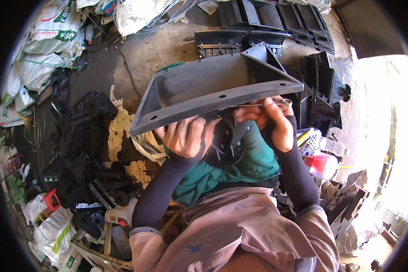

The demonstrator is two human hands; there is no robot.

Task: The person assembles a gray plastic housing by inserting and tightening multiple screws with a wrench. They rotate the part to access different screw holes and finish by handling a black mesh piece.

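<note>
A black, flared rectangular horn [204,86] with bolt holes along its flange is tilted in front of me. My left hand [186,136] is closed round its near lower edge, with the fingertips hidden beneath. Under the horn shows a round black part [224,145] with studs sticking out; I cannot see how the two join. My right hand [274,120] is closed on a thin metal wrench [286,104] whose ring end shows past the fingers. Its other end reaches under the horn's near edge, out of sight.
More black horns [265,18] stand in rows at the back, with others [319,90] at the right. White sacks [50,36] are piled at the left above heaped black parts [77,172]. A red container [324,166] and a clear bottle [334,147] are near my right elbow.
</note>
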